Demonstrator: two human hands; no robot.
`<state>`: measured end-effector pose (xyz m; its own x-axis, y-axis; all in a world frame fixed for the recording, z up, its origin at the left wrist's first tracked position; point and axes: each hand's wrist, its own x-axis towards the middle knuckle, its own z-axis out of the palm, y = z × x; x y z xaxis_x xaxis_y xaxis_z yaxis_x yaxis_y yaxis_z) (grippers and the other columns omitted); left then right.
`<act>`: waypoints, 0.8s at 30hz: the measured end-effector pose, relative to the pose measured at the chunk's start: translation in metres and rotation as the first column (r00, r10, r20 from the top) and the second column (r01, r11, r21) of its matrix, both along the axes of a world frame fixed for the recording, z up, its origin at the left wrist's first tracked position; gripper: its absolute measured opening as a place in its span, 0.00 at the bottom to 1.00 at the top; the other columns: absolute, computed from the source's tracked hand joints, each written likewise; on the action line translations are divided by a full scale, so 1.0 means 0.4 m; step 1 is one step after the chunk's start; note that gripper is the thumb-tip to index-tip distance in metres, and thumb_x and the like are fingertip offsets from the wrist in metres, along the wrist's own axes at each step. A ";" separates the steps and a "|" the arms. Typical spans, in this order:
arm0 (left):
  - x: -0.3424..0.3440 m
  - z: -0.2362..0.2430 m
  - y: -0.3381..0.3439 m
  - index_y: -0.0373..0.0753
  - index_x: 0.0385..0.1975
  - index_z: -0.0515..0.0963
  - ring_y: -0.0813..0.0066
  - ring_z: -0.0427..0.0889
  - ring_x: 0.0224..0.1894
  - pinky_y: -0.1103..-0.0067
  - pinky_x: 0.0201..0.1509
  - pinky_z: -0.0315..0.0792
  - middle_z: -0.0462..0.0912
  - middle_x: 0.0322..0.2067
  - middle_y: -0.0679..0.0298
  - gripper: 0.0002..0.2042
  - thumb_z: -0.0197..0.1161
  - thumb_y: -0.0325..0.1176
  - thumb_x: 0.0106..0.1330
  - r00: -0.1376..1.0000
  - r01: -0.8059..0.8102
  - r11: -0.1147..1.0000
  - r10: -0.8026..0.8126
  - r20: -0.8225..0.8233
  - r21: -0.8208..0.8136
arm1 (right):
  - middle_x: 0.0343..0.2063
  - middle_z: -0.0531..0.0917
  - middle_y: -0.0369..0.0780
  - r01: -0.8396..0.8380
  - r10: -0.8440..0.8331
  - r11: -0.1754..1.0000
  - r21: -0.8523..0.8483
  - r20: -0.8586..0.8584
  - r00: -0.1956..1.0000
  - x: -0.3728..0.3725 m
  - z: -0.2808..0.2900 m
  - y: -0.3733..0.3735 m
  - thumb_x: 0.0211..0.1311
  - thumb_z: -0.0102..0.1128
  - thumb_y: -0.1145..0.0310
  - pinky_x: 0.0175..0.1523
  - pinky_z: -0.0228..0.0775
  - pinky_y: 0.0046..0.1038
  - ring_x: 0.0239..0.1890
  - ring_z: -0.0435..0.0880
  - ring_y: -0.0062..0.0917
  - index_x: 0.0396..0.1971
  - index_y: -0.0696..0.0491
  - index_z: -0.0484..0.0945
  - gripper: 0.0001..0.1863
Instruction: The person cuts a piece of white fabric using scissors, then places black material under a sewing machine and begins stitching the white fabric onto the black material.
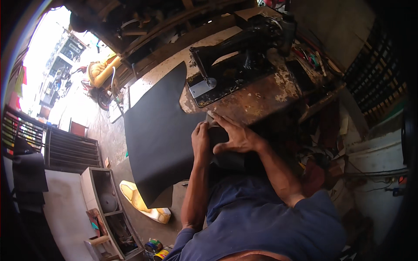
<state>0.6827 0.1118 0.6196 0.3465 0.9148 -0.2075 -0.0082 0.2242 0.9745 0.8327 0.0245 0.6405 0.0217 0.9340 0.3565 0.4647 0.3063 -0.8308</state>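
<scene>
Tabletop is carrying black sheet, which is overhanging left and near; curved outline is suggesting cutting done. Sewing machine is standing beside it; no seam is showing, stitching seemingly outstanding. Right hand: fingers are lying spread. Left hand: fingers are apparently pinching sheet edge.

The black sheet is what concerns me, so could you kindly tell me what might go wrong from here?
Much of the sheet hangs past the table, so its weight could pull it askew or off. Its upper corner lies beside the sewing machine and might catch on the base. The tabletop looks worn and patchy, so dragging the sheet over it could perhaps scuff it.
</scene>
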 end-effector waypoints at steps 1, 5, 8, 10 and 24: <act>0.013 0.013 -0.015 0.31 0.50 0.82 0.78 0.81 0.40 0.79 0.45 0.75 0.84 0.39 0.64 0.16 0.55 0.37 0.76 0.999 0.028 0.999 -0.028 0.023 -0.018 | 0.58 0.80 0.51 0.042 -0.041 0.999 -0.015 0.079 0.996 -0.005 0.001 -0.027 0.62 0.73 0.55 0.67 0.71 0.37 0.61 0.80 0.44 0.73 0.57 0.64 0.44; 0.026 0.008 0.011 0.32 0.56 0.80 0.76 0.83 0.44 0.78 0.47 0.76 0.85 0.44 0.60 0.17 0.55 0.38 0.78 0.993 0.112 0.994 -0.111 0.040 -0.016 | 0.69 0.71 0.54 0.098 -0.092 0.991 -0.095 0.061 0.994 0.002 -0.031 -0.062 0.56 0.75 0.70 0.73 0.66 0.37 0.69 0.74 0.44 0.75 0.58 0.61 0.47; -0.058 0.026 0.117 0.28 0.55 0.80 0.68 0.86 0.48 0.72 0.53 0.79 0.87 0.47 0.55 0.16 0.55 0.34 0.79 0.967 0.256 0.938 -0.245 -0.076 0.234 | 0.67 0.74 0.54 0.166 -0.159 0.978 -0.126 0.064 0.985 0.019 -0.017 -0.059 0.58 0.71 0.74 0.72 0.68 0.36 0.70 0.74 0.43 0.72 0.60 0.65 0.41; -0.133 0.096 0.196 0.33 0.57 0.80 0.61 0.86 0.51 0.68 0.58 0.79 0.87 0.51 0.52 0.17 0.60 0.36 0.75 0.804 0.381 0.780 -0.014 -0.595 0.497 | 0.63 0.79 0.54 0.266 -0.269 0.946 -0.184 0.007 0.963 0.042 -0.012 -0.070 0.59 0.70 0.74 0.70 0.70 0.35 0.67 0.78 0.43 0.68 0.61 0.70 0.36; -0.075 -0.012 -0.034 0.50 0.79 0.58 0.47 0.40 0.83 0.48 0.82 0.31 0.49 0.81 0.53 0.36 0.53 0.58 0.74 0.322 0.526 0.755 0.249 -0.913 0.391 | 0.51 0.86 0.52 0.901 -0.782 0.427 -0.072 0.472 0.408 0.328 0.108 -0.167 0.63 0.72 0.70 0.60 0.75 0.34 0.54 0.87 0.39 0.61 0.58 0.79 0.26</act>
